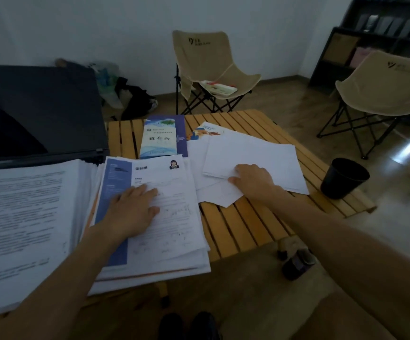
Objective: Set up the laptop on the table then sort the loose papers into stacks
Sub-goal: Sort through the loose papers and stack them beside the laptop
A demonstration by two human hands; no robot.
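We are taking the laptop as landmark: it is sitting open at the far left of the slatted surface, so we are judging the setup step done. Sorting is underway, not finished. A thick text stack is lying just in front of the laptop, its back edge right at the laptop's base. Right of that, the form pile with a blue side strip is sitting under our left hand, which is pressing flat on it, fingers spread, gripping nothing. Further right of the laptop, the blank sheets are lying fanned and overlapping, still loose; our right hand is resting on their near edge, fingers curled at the paper, and we cannot tell if it is pinching a sheet. Two brochures are lying just right of the laptop's screen edge, unsorted in our judgement. Containers: a black bin is standing on the floor far right of the laptop, past the surface's edge; we cannot see inside it.
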